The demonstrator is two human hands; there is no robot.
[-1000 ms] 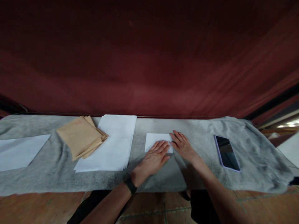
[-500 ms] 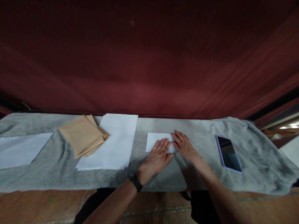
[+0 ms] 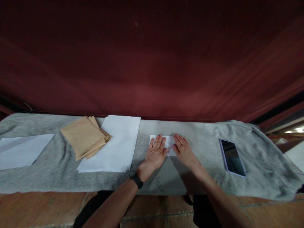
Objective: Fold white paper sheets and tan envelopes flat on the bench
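Item: one small white paper rectangle [image 3: 169,143], smooth, lying flat a little right of the middle of the worktop [image 3: 204,131], closer to its far edge than its near one. Covering: soft grey cloth [image 3: 263,158], mottled, rumpled towards the right end.

My left hand [image 3: 155,154]: palm down, fingers extended across the rectangle's left part, gripping nothing; black wristwatch [image 3: 136,179] on that wrist. My right hand [image 3: 184,152]: laid flat likewise, fingertips at the rectangle's right side, nothing clasped.

Also listed: a stack of large white paper sheets [image 3: 121,145], edges slightly fanned, left of my hands; square-looking brown paper envelopes [image 3: 82,134], loosely piled, overlapping the stack's left side; a rectangular black-screened phone [image 3: 232,157], lilac-rimmed, towards the worktop's right end.

Condition notes: my hands hide most of the rectangle; I cannot tell its layers. The single white sheet [image 3: 22,151] near the left end is cut off. Marking on the top envelope: faint, unreadable.
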